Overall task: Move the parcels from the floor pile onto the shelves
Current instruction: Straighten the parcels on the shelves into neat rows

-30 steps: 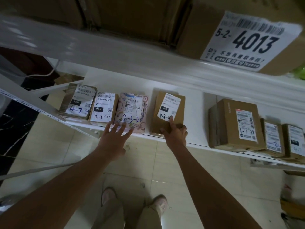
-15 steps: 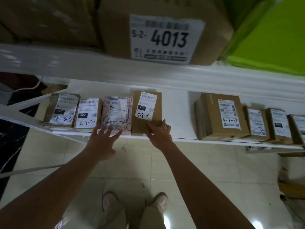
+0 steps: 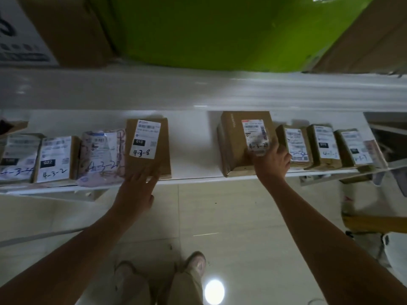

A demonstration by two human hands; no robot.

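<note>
Where parcels (image 3: 147, 146) line the white shelf (image 3: 193, 150), glossy pale tiles (image 3: 231, 216) lie below

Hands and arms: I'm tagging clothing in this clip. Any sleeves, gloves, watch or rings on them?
None visible. The left hand and right hand are ungloved; both forearms are bare to the frame's edge, no sleeve, watch or band. Small rings could hide in blur.

A parcel row (image 3: 163, 139) lies left on the shelf (image 3: 193, 150), a box row (image 3: 233, 146) right, apart

Left hand (image 3: 136, 190) touches 4-3-8 parcel (image 3: 147, 137), right hand (image 3: 272, 164) touches larger box (image 3: 233, 142)
</note>
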